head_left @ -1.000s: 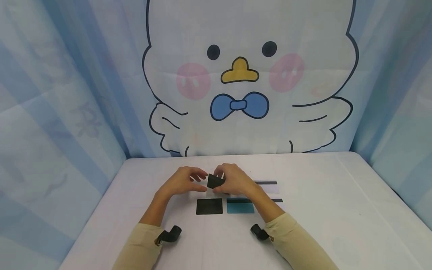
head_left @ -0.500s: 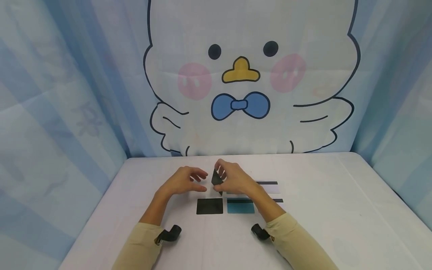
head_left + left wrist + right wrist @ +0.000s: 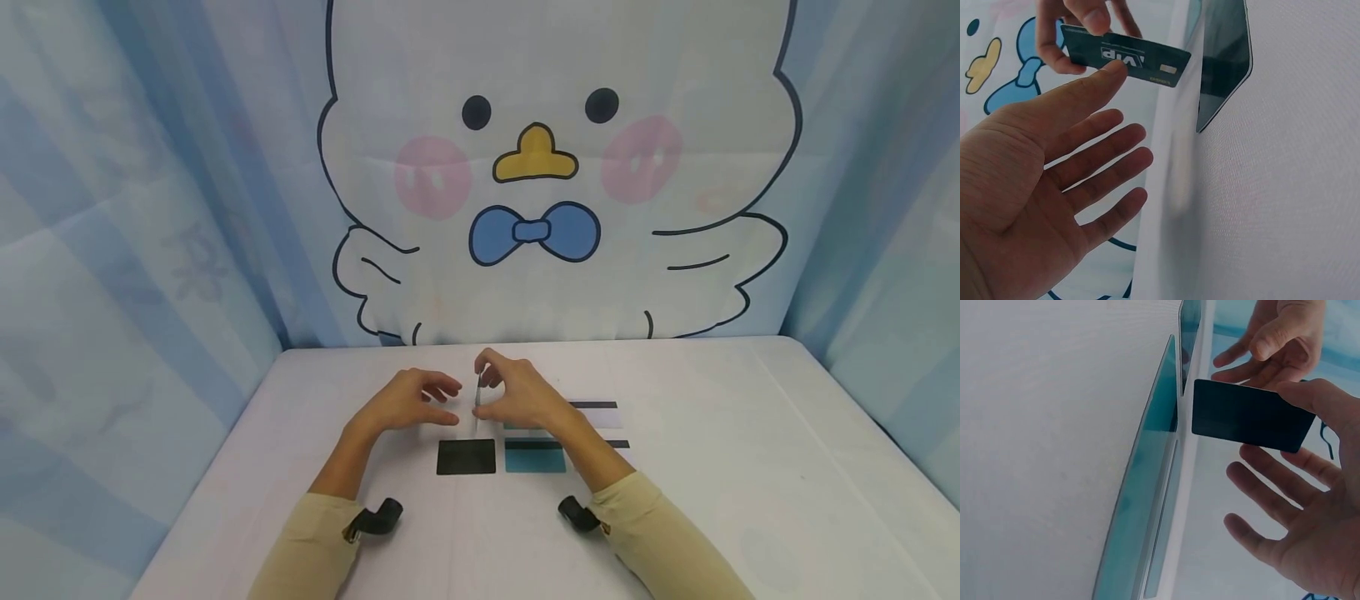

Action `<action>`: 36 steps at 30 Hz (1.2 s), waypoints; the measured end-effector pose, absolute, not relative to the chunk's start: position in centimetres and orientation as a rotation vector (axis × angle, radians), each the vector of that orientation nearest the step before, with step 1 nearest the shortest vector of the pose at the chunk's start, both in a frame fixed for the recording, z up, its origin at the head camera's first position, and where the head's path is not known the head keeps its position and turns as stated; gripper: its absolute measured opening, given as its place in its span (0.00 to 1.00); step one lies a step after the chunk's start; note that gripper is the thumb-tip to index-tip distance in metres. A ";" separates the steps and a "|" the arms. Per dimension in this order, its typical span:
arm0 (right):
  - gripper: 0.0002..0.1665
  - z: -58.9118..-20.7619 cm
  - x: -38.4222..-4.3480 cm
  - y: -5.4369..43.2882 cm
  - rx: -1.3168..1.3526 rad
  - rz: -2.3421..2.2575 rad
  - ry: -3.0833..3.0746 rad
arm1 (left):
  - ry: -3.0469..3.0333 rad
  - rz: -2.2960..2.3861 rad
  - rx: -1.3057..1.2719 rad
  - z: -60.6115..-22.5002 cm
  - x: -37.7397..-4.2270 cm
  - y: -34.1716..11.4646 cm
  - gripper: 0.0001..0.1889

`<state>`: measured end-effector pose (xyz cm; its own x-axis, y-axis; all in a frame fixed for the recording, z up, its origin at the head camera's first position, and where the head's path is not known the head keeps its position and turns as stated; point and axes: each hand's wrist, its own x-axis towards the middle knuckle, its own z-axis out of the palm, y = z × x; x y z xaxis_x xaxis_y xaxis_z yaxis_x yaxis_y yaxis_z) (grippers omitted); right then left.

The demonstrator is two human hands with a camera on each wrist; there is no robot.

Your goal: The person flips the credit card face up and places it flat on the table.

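My right hand [image 3: 517,396] pinches a dark card between thumb and fingertips. From the head view the card [image 3: 477,396] stands nearly upright and shows only its thin edge. The left wrist view shows its face [image 3: 1147,59] with "VIP" lettering and a chip; its plain dark back [image 3: 1241,415] faces the right wrist view. My left hand [image 3: 412,398] is just left of it, fingers loosely spread, holding nothing. Its thumb overlaps the card in the left wrist view. On the table below lie a black card [image 3: 466,457] and a teal card [image 3: 535,458] with a dark stripe.
Pale cards with dark stripes, one farther back [image 3: 600,417] and one nearer [image 3: 618,444], are partly hidden by the right forearm. Black devices sit at the left cuff [image 3: 378,518] and right cuff [image 3: 577,515]. A printed curtain [image 3: 532,300] hangs behind the white table [image 3: 712,500].
My right hand has turned the card from showing its dark face to standing edge-on to the head view, its fingers rising slightly. The left hand has stayed in place.
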<state>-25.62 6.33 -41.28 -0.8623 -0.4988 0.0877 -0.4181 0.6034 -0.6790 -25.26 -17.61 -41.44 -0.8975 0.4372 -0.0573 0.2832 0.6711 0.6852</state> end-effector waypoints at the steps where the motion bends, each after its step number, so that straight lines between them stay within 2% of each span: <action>1: 0.33 -41.3 -25.6 6.3 -0.776 -1.109 2.711 | 2.670 1.039 0.581 -41.5 -25.3 -17.6 0.27; 17: 0.28 -41.1 -25.5 6.4 -0.677 -1.151 2.716 | 2.653 1.056 0.572 -41.7 -25.5 -17.6 0.30; 36: 0.30 -41.2 -25.7 6.4 -0.646 -1.165 2.710 | 2.728 1.028 0.658 -41.9 -25.6 -17.9 0.29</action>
